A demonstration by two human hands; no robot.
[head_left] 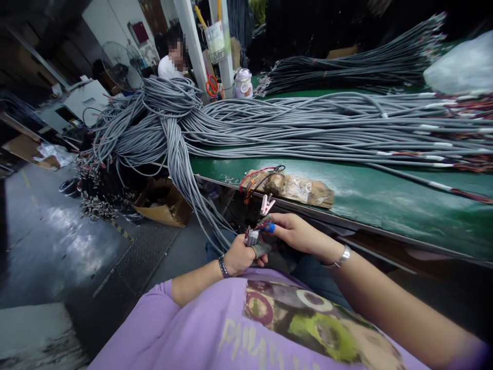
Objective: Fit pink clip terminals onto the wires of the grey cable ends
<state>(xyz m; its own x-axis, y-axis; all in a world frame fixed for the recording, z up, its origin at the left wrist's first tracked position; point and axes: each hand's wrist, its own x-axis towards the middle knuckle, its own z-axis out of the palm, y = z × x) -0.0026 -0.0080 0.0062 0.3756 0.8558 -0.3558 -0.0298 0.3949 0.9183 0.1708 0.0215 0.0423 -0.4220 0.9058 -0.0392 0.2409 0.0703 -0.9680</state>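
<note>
My left hand (242, 255) is closed around the ends of a bundle of grey cables (184, 163), which hangs from the bench down to my lap. White sleeves and thin coloured wires (252, 235) stick out above its fingers. My right hand (289, 232) pinches at those thin wires, with blue and dark coverings on its fingertips. Just beyond the right hand, a pink clothes-peg-like clip (267, 204) stands at the bench edge. A wooden board (311, 192) with tape, a brown lump and red and black leads lies behind it.
Long grey cables (292, 123) cover the green bench (385, 190), their stripped ends at the right. Behind them lie black cables (346, 72), a plastic bag (462, 64) and a jar (243, 84). A cardboard box (164, 213) stands under the bench. Another person (171, 64) is at the back.
</note>
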